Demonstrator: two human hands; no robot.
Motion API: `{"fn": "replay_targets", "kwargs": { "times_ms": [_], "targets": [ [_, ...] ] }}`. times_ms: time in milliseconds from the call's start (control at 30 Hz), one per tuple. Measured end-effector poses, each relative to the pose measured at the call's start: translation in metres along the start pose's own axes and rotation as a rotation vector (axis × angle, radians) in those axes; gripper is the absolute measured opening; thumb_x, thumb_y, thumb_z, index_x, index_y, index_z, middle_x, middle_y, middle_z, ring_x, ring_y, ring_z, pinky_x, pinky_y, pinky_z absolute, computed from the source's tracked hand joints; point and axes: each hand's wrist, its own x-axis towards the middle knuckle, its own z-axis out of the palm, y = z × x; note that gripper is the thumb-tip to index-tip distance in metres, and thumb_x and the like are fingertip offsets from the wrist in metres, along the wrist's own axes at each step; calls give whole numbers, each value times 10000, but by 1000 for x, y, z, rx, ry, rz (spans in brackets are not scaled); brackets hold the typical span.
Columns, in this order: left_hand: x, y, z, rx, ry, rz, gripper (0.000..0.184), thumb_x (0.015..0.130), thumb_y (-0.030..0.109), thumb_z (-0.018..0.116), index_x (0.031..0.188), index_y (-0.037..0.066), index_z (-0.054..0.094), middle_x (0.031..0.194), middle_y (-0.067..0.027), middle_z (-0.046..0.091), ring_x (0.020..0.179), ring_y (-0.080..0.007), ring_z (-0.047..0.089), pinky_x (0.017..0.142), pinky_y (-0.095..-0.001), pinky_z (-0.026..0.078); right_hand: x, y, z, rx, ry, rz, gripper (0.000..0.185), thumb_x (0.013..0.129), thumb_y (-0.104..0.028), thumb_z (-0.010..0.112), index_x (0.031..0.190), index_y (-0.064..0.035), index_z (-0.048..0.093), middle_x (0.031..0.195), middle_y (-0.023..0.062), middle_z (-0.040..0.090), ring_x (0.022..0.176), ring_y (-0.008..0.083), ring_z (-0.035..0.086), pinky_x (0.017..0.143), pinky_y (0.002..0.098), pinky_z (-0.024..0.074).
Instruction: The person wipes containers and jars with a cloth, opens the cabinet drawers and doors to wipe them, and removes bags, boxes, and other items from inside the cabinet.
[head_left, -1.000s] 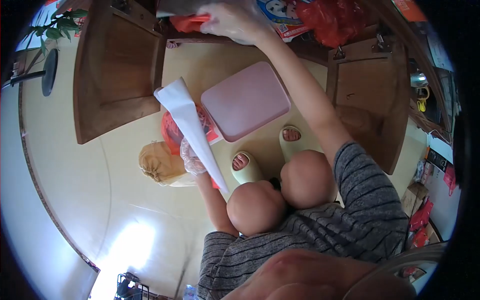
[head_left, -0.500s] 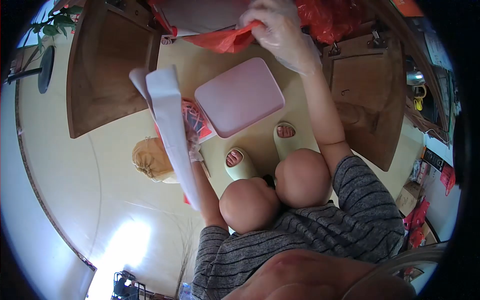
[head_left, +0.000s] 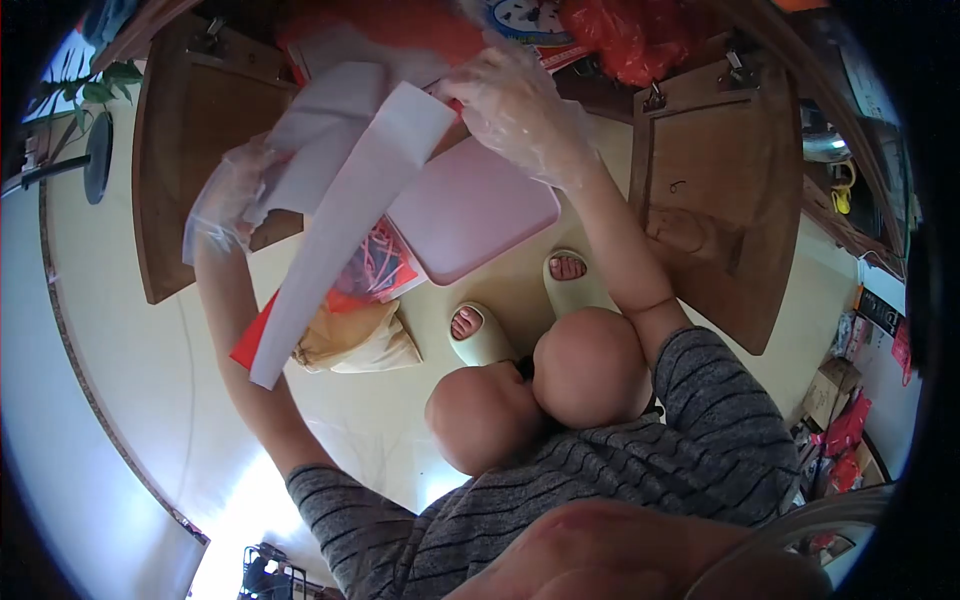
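Note:
Both my hands wear thin clear plastic gloves. My left hand (head_left: 240,185) is closed on a long folded white sheet (head_left: 345,220) with some red at its edge; whether it is paper or plastic I cannot tell. My right hand (head_left: 515,105) is closed at the edge of a red plastic bag (head_left: 420,38) in the cabinet opening, close to the sheet's upper end. A pink tray (head_left: 475,210) lies on the floor below my right hand. Behind the sheet is a packet with red and pale strips (head_left: 380,262), partly hidden.
Brown cabinet doors stand open at left (head_left: 215,110) and right (head_left: 720,200). A tan drawstring pouch (head_left: 355,340) lies on the floor left of my slippered feet. More red plastic (head_left: 635,40) and a round clock-like face (head_left: 530,20) are in the cabinet.
My left hand has moved left and up, and the white sheet has swung toward the cabinet and my right hand. My right hand has come slightly left and down.

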Motion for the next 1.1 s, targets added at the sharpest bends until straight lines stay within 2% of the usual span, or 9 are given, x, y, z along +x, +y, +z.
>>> {"fn": "replay_targets", "kwargs": {
  "times_ms": [100,300,500,600,700,800,833,967,1100],
  "targets": [
    [2,30,-9,138,70,-156,275,787,151,602,1013,-6,592,759,-44,632,575,-95,603,450,-185,466,2,1,-15,10,-24,-32,199,652,-99,614,833,-152,679,939,8,573,985,218,488,1015,432,300],
    [19,54,37,217,129,-61,231,777,200,630,924,24,601,679,-10,602,482,-65,555,354,-162,399,5,3,-11,30,28,-47,190,654,-120,601,793,-200,703,865,-3,536,955,207,491,1043,457,273],
    [63,46,6,210,-67,-109,289,751,204,644,954,0,621,785,-52,641,576,-134,607,488,-218,489,4,14,-6,37,190,-16,204,634,-125,625,782,-238,710,860,-24,530,942,202,481,1044,478,275],
    [60,18,6,-33,35,79,279,733,182,646,940,-4,624,794,-63,635,652,-156,614,614,-291,519,2,19,-1,46,200,5,225,612,-123,658,784,-258,712,858,-36,527,936,197,473,1040,483,278],
    [63,6,2,6,90,68,272,718,165,651,923,-12,629,808,-72,630,717,-169,614,720,-327,505,3,20,2,115,253,-20,243,589,-117,683,780,-264,711,855,-40,523,940,195,470,1042,485,272],
    [67,6,16,328,50,-183,260,725,171,654,901,-19,637,824,-76,634,728,-162,620,707,-282,504,4,18,1,114,253,-25,252,580,-111,688,777,-265,711,854,-40,521,945,194,472,1044,491,268],
    [68,1,20,176,28,-139,240,751,175,639,895,-17,642,814,-76,635,714,-152,619,689,-256,501,4,17,2,124,249,-22,250,578,-109,689,773,-263,710,854,-40,521,945,193,472,1044,491,271],
    [82,14,52,283,76,61,242,820,131,567,1032,18,604,940,-47,624,843,-134,605,741,-233,483,4,10,7,183,220,-21,234,577,-105,689,756,-254,704,856,-39,522,942,196,475,1040,481,287],
    [133,17,94,-213,297,117,304,865,98,506,1166,88,548,1074,-47,590,971,-147,567,812,-251,459,3,3,7,173,176,-59,208,582,-99,684,738,-237,697,854,-34,526,931,205,485,1033,462,308]
  ]
}}
